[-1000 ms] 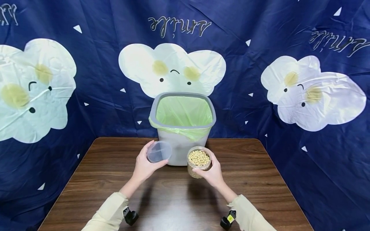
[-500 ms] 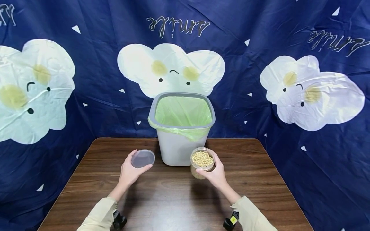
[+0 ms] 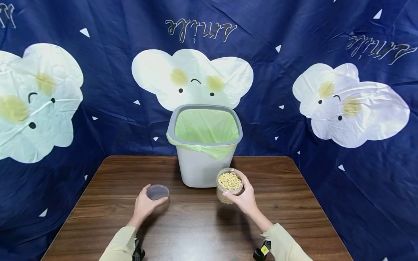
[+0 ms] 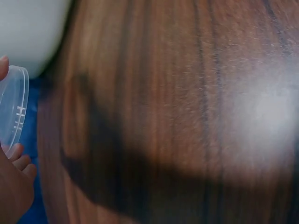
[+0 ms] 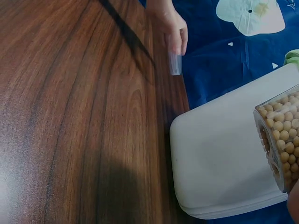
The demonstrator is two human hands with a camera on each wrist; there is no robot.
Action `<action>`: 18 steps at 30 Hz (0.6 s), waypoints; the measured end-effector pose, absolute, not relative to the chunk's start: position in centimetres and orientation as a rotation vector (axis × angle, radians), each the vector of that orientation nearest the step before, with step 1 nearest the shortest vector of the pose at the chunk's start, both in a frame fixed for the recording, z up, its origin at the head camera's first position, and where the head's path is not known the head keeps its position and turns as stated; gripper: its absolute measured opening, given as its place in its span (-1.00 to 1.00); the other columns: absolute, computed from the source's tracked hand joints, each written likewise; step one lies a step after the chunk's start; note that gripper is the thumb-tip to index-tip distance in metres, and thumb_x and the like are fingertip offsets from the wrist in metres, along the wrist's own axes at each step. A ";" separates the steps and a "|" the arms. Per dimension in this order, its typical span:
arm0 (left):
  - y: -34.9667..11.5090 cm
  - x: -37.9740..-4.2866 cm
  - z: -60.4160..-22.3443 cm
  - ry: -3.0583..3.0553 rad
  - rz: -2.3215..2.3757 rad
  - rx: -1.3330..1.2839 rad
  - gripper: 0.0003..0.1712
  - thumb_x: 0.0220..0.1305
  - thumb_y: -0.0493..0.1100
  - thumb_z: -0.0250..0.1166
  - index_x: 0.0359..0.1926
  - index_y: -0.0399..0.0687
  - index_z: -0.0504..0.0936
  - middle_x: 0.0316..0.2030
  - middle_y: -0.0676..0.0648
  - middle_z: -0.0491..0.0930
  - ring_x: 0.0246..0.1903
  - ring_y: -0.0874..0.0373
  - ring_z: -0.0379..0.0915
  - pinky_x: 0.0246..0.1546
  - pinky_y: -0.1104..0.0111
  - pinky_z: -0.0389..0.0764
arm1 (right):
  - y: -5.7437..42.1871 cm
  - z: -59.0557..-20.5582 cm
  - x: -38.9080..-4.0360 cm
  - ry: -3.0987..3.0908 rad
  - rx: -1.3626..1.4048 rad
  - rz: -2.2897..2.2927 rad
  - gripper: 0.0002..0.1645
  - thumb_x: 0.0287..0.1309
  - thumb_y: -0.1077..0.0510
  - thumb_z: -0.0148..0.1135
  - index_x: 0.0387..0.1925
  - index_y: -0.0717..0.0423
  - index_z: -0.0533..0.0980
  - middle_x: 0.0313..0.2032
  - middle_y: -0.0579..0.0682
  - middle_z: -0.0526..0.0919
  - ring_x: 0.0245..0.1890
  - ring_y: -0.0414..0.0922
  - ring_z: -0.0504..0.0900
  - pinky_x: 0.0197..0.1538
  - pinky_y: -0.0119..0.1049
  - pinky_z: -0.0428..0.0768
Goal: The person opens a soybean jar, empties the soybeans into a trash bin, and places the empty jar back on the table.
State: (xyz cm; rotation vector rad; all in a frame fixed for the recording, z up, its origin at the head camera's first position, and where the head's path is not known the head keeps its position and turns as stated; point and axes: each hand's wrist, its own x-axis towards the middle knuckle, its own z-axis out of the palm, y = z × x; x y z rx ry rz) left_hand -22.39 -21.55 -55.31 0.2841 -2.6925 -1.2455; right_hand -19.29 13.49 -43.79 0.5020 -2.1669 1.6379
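My left hand [image 3: 143,206] pinches a round clear plastic lid [image 3: 158,192] by its edge, low over the left half of the table. The same lid [image 4: 14,109] shows at the left border of the left wrist view, between thumb and fingers. On the right, my right hand [image 3: 245,197] grips a clear jar [image 3: 230,185] around its side. It is uncovered, stands nearly upright and is full of pale round beans, like soybeans. The jar is held above the table, just in front of the bin's lower right corner. Its base and beans [image 5: 285,135] fill the right edge of the right wrist view.
A light grey bin [image 3: 204,168] with a darker rim and a green liner bag [image 3: 207,125] stands at the back of the wooden table [image 3: 196,224]. Dark blue cloth [image 3: 267,32] with cloud prints hangs behind and at both sides.
My left hand has carried the lid left, away from the bin front, then down toward the table. The right hand with the jar has shifted slightly right and down.
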 end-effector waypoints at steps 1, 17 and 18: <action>-21.5 -22.5 -55.6 -2.703 -1.245 0.280 0.17 -0.29 0.25 0.46 0.27 -0.27 0.18 0.17 -0.36 0.27 0.14 -0.25 0.19 0.08 -0.03 0.27 | 13.5 -43.8 -19.3 -2.170 0.496 1.639 -0.05 -0.40 0.35 0.49 0.17 0.32 0.29 0.07 0.26 0.44 0.06 0.15 0.41 0.08 -0.51 0.33; -21.0 -22.1 -58.7 -2.895 -1.093 0.154 0.23 -0.32 0.34 0.42 0.27 -0.34 0.18 0.20 -0.47 0.18 0.12 -0.36 0.19 0.02 -0.09 0.31 | 13.6 -44.0 -19.0 -2.176 0.478 1.631 -0.05 -0.41 0.37 0.49 0.15 0.39 0.28 0.06 0.30 0.43 0.06 0.17 0.39 0.10 -0.52 0.30; -21.1 -22.1 -58.7 -2.909 -1.068 0.132 0.24 -0.33 0.34 0.42 0.26 -0.35 0.19 0.21 -0.48 0.15 0.13 -0.38 0.16 0.03 -0.10 0.30 | 13.6 -44.1 -19.0 -2.179 0.478 1.634 -0.05 -0.41 0.37 0.49 0.15 0.38 0.28 0.07 0.30 0.43 0.07 0.17 0.39 0.10 -0.53 0.30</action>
